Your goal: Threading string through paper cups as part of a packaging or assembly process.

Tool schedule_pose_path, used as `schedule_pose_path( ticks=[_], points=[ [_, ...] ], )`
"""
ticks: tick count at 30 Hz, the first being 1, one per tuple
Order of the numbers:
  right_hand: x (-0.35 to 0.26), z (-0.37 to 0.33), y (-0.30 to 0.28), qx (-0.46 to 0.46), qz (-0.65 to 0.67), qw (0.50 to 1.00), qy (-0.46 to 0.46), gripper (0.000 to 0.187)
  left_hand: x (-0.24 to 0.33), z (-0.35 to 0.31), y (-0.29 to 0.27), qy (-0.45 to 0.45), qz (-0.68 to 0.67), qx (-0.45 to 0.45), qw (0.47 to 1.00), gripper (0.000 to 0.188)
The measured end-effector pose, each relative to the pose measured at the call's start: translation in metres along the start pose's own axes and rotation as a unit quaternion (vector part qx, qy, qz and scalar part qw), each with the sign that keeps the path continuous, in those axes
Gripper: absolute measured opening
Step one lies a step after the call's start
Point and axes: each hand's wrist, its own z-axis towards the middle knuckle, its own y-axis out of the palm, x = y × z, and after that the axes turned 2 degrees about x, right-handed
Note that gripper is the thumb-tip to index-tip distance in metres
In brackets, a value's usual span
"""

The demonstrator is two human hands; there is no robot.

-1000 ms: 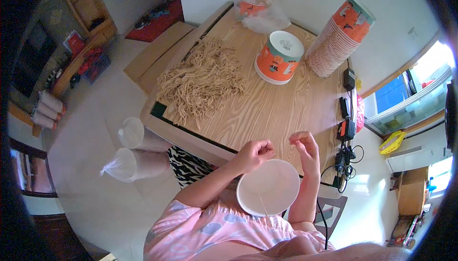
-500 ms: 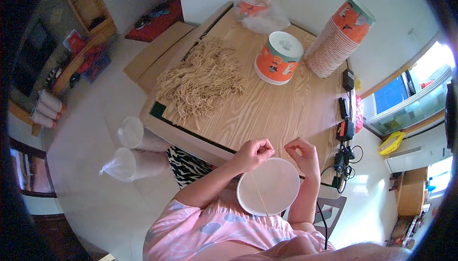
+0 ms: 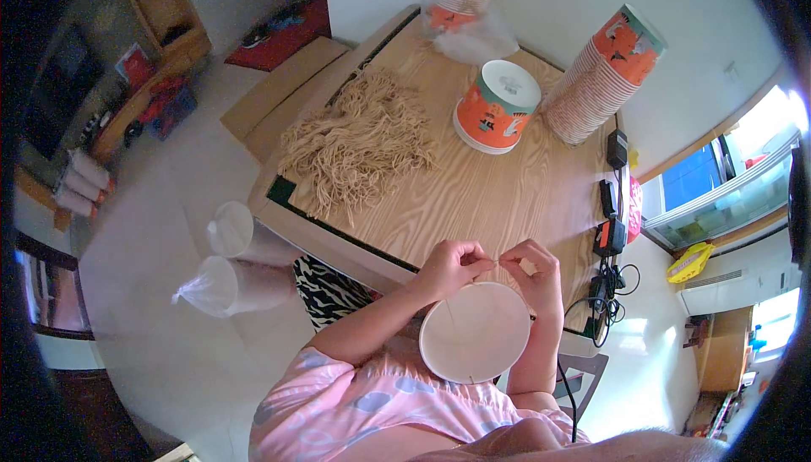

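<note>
Well, farthest left of the grip, two pale stacks in clear plastic bags [image 3: 247,286] lie on the floor. Nearer, beside the left forearm, hangs a black-and-white zebra-striped cloth [image 3: 325,295]. Beyond the left hand, a loose heap of tan strands [image 3: 359,145] lies on the wood-grain table [image 3: 473,204]. The left hand [image 3: 456,269] has its thumb and fingers pinched together; whatever lies between them is too fine to make out. Right below the grip, filling the space between the forearms, a round white paper tub [image 3: 475,335] faces up, a thin pale strand [image 3: 450,317] inside it. Past the fingertips stands an upturned orange-and-green tub [image 3: 494,111] with printed figures; the grey print on its base is too small to read. The right hand [image 3: 534,272] is also pinched closed, its fingertips just beside the left's. Behind it leans a tall stack of similar printed tubs [image 3: 601,78]. To its right, black power adapters [image 3: 610,236], one with an orange patch, and tangled black cables [image 3: 606,293] crowd the table edge.
</note>
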Motion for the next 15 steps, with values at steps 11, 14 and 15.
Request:
schedule_pose_path(
  ticks=[11, 14, 15],
  points=[
    [0.006, 0.002, 0.002, -0.015, 0.057, 0.998, -0.007, 0.019, -0.007, -0.001, 0.001, -0.022, -0.064, -0.005, 0.998, 0.015],
    [0.013, 0.001, 0.001, -0.011, 0.053, 0.998, -0.012, 0.013, -0.006, -0.002, 0.002, -0.022, -0.048, -0.005, 0.999, 0.013],
    [0.013, 0.0, 0.001, -0.01, 0.053, 0.998, -0.011, 0.013, -0.005, -0.001, 0.002, -0.016, -0.038, -0.007, 0.999, 0.013]
  ],
)
